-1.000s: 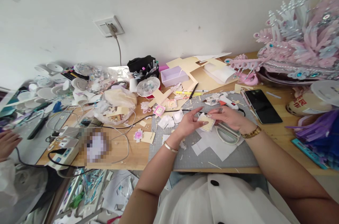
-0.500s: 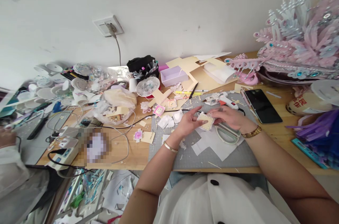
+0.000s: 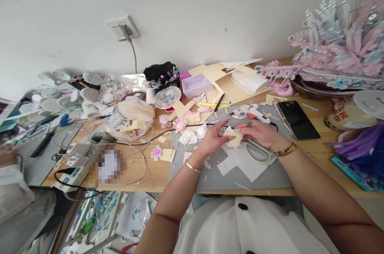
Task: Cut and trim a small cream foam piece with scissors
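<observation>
A small cream card piece [image 3: 233, 137] is held between my two hands over the grey cutting mat [image 3: 210, 178]. My left hand [image 3: 213, 139] grips its left side, with the thumb on its face. At its right edge, the fingers of my right hand [image 3: 257, 132] are pinched on it. Below my right hand lie white-handled scissors [image 3: 258, 153], partly covered by the hand. White paper sheets [image 3: 240, 164] are spread under the hands. Left of my left hand are crumpled white pieces [image 3: 188, 137] and a pink-edged decorated square [image 3: 180, 124].
A white glue gun [image 3: 258, 115] lies behind my right hand. A phone [image 3: 297, 120] and a drink cup [image 3: 345, 114] stand right. Behind are a lilac box [image 3: 197, 86] and cream card sheets [image 3: 231, 90]. Cables and a power strip [image 3: 72, 174] lie left, near another person's hand [image 3: 8, 155].
</observation>
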A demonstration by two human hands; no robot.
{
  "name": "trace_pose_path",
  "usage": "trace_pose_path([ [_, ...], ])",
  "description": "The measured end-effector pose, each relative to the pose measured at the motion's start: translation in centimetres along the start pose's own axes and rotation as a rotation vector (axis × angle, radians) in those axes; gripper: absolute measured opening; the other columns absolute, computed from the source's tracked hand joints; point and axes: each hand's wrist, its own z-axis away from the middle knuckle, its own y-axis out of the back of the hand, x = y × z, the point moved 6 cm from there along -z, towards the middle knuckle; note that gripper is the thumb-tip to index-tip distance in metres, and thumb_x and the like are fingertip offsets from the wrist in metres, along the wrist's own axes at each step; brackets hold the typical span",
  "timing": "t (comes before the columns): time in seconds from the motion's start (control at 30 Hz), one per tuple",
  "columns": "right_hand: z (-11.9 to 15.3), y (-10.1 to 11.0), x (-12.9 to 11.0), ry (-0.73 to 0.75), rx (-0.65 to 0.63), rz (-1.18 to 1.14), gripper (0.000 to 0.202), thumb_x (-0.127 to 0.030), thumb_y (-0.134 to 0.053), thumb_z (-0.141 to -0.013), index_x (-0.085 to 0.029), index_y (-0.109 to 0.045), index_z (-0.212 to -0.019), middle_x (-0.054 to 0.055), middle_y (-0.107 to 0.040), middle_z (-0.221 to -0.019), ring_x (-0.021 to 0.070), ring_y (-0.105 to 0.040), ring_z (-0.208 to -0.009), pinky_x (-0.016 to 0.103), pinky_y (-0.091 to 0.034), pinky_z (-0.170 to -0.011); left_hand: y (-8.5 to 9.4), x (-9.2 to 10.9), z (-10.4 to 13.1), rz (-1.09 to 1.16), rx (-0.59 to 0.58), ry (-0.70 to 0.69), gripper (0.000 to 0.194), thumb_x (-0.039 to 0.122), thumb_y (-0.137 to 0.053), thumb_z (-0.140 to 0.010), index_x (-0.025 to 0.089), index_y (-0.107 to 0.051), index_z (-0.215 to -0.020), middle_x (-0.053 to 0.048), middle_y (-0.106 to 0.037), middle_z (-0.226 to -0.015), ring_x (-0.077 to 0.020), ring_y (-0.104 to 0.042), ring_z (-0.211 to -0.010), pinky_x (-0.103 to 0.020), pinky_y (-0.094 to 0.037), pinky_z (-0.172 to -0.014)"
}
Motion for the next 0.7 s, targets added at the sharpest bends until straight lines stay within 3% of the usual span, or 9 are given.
trace_pose_path([
  [0.43,-0.46,0.05,0.10,0.088,0.077,0.130,0.033,-0.048,-0.085,-0.063,-0.019,-0.078,-0.076,0.003,-0.073,-0.073,0.0192,-0.062,-0.066,0.033,-0.051,-0.064,0.08,0.32,0.09,-0.014,0.011,0.010,0.102,0.053,-0.082,-0.070,0.010,-0.043,-0.154,0.011,-0.037,-0.050,-0.0082,-0.021,-0.051,-0.026,-0.014,-0.054],
  [0.7,-0.08,0.56,-0.02,0.026,-0.012,-0.043,0.029,-0.049,-0.078,-0.072,-0.023,-0.082,-0.085,0.007,-0.079,-0.096,0.0254,-0.071,-0.091,0.037,-0.059,-0.076,-0.02,0.48,0.15,0.031,0.016,-0.008,0.103,0.052,-0.083,-0.070,0.008,-0.042,-0.154,0.010,-0.043,-0.051,-0.0084,-0.028,-0.052,-0.024,-0.021,-0.055],
])
